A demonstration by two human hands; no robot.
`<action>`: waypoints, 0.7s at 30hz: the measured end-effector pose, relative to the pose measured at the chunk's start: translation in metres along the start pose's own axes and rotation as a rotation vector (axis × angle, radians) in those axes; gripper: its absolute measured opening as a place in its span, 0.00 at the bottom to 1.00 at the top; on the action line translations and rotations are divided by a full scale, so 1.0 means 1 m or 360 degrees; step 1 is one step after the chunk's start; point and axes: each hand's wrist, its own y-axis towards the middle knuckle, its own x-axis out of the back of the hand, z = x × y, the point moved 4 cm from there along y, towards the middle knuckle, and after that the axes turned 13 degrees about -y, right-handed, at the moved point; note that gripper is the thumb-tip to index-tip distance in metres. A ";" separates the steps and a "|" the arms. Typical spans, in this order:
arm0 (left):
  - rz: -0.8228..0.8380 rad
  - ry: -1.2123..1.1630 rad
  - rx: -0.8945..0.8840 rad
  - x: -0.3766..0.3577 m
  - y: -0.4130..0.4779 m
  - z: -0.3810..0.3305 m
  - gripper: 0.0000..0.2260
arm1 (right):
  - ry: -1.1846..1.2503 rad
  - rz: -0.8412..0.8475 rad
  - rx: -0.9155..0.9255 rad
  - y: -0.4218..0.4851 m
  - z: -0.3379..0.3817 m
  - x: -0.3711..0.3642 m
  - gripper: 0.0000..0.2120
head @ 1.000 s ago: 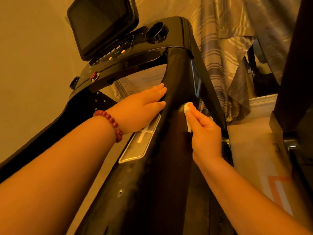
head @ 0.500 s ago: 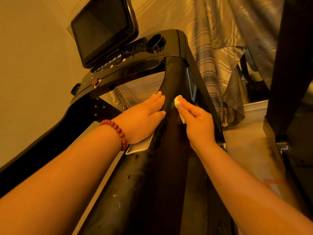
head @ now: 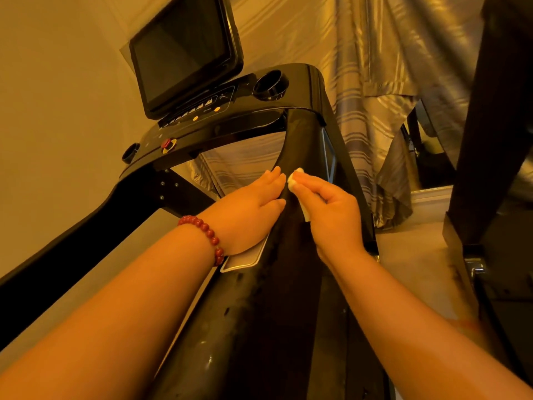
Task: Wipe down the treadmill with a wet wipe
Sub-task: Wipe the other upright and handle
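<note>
The right hand (head: 336,217) pinches a white wet wipe (head: 293,182) against the treadmill (head: 282,307) at its black side rail. Just beside it, the left hand (head: 248,216), wearing a red bead bracelet (head: 205,230), lies flat on the rail's silver pad (head: 245,259), below the console screen (head: 184,56).

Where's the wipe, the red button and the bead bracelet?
wet wipe (head: 291,183), head view, on its white folded upper end.
red button (head: 166,143), head view, on its round red cap.
bead bracelet (head: 206,230), head view, on a bead atop the wrist.
</note>
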 end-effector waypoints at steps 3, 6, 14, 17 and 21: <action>-0.0022 -0.0028 0.0006 0.000 0.000 0.001 0.23 | 0.0257 0.0046 -0.0087 -0.018 -0.003 -0.003 0.09; -0.0024 -0.0061 0.0024 -0.001 -0.002 0.001 0.23 | 0.0024 -0.0061 -0.0034 -0.007 -0.005 0.002 0.05; -0.0004 -0.0020 0.0012 -0.001 -0.003 0.002 0.23 | 0.0096 0.0008 -0.0062 -0.024 -0.008 0.004 0.08; 0.0017 0.0013 0.0011 -0.001 -0.003 0.000 0.23 | 0.0029 -0.0031 -0.0079 -0.013 -0.007 0.005 0.06; 0.0014 0.0009 0.0009 -0.001 -0.003 0.000 0.23 | 0.0087 -0.0144 -0.0166 0.006 -0.006 -0.002 0.06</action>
